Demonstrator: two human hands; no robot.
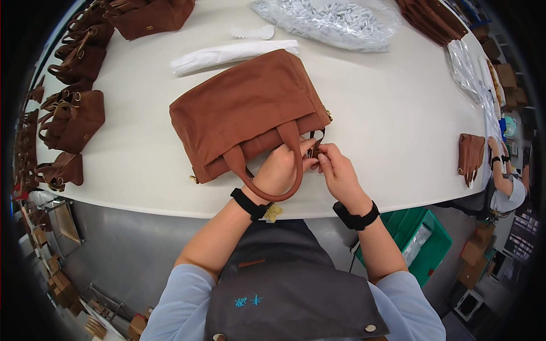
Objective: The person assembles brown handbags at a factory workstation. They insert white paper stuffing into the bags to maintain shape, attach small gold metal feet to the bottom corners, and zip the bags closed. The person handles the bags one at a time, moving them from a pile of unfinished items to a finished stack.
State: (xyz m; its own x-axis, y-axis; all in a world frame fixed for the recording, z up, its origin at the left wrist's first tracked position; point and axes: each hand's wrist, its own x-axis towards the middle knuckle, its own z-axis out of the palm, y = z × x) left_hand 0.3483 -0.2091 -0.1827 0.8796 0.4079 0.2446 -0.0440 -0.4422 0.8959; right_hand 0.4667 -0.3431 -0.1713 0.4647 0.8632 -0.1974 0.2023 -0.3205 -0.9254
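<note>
A brown handbag (pixel 239 108) lies on its side on the white table, its two looped handles toward me. My left hand (pixel 280 170) reaches through the nearer handle (pixel 273 197), closed in a pinch at the bag's right end. Close beside it, the fingers of my right hand (pixel 339 173) are pinched too. Both hands meet at a small brown leather piece (pixel 316 150) with a bit of gold metal, below a thin dark loop (pixel 318 136). My fingers partly hide this piece. A gold ring fitting (pixel 329 116) shows at the bag's far right corner.
A white wrapped roll (pixel 233 57) lies behind the bag, near an open clear bag of small grey-white pieces (pixel 341 25). Several brown handbags (pixel 74 122) line the left edge. Brown leather pieces (pixel 471 154) lie at the right, where another person (pixel 506 187) works. A green crate (pixel 424 241) stands below the table.
</note>
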